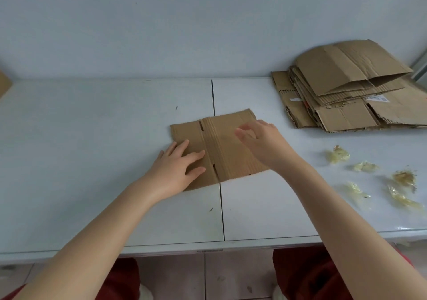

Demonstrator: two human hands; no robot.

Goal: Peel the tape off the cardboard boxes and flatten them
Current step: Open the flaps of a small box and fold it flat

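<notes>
A small flattened cardboard box [221, 147] lies on the white table [92, 137], across the seam between two tabletops. My left hand [178, 168] lies flat on its near left part, fingers spread and straight, pressing it down. My right hand [261, 142] hovers over the box's right side with fingers loosely curled; it is slightly blurred and nothing shows between the fingers. No tape is visible on this box.
A stack of flattened cardboard boxes [351, 87] sits at the back right against the wall. Several crumpled wads of peeled tape [369, 177] lie on the table at the right. Another cardboard corner [3, 83] shows at the left edge.
</notes>
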